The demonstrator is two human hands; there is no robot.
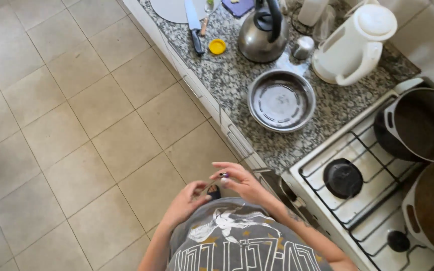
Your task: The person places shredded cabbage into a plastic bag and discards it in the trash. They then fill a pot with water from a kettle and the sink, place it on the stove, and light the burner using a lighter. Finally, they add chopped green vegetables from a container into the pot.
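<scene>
Hands (pixel 212 193) together — small dark object (pixel 223 175) between fingertips

A small dark glossy object (pixel 223 174) is pinched in the fingers of the right hand (pixel 239 183), close to the left hand (pixel 187 200), above a grey cloth shirt (pixel 237 241) with a matt print. The counter (pixel 227 75) is seen as speckled, polished stone, on which a brushed steel bowl (pixel 281 100), a shiny metal kettle (pixel 263 35) with a black plastic handle and a smooth white plastic jug (pixel 355 42) are set. The stove (pixel 372 200) is finished in white enamel with dark matt metal grates, dull dark pots (pixel 420 125) are carried on it, and the floor (pixel 76 125) is laid in matt beige tiles.
</scene>
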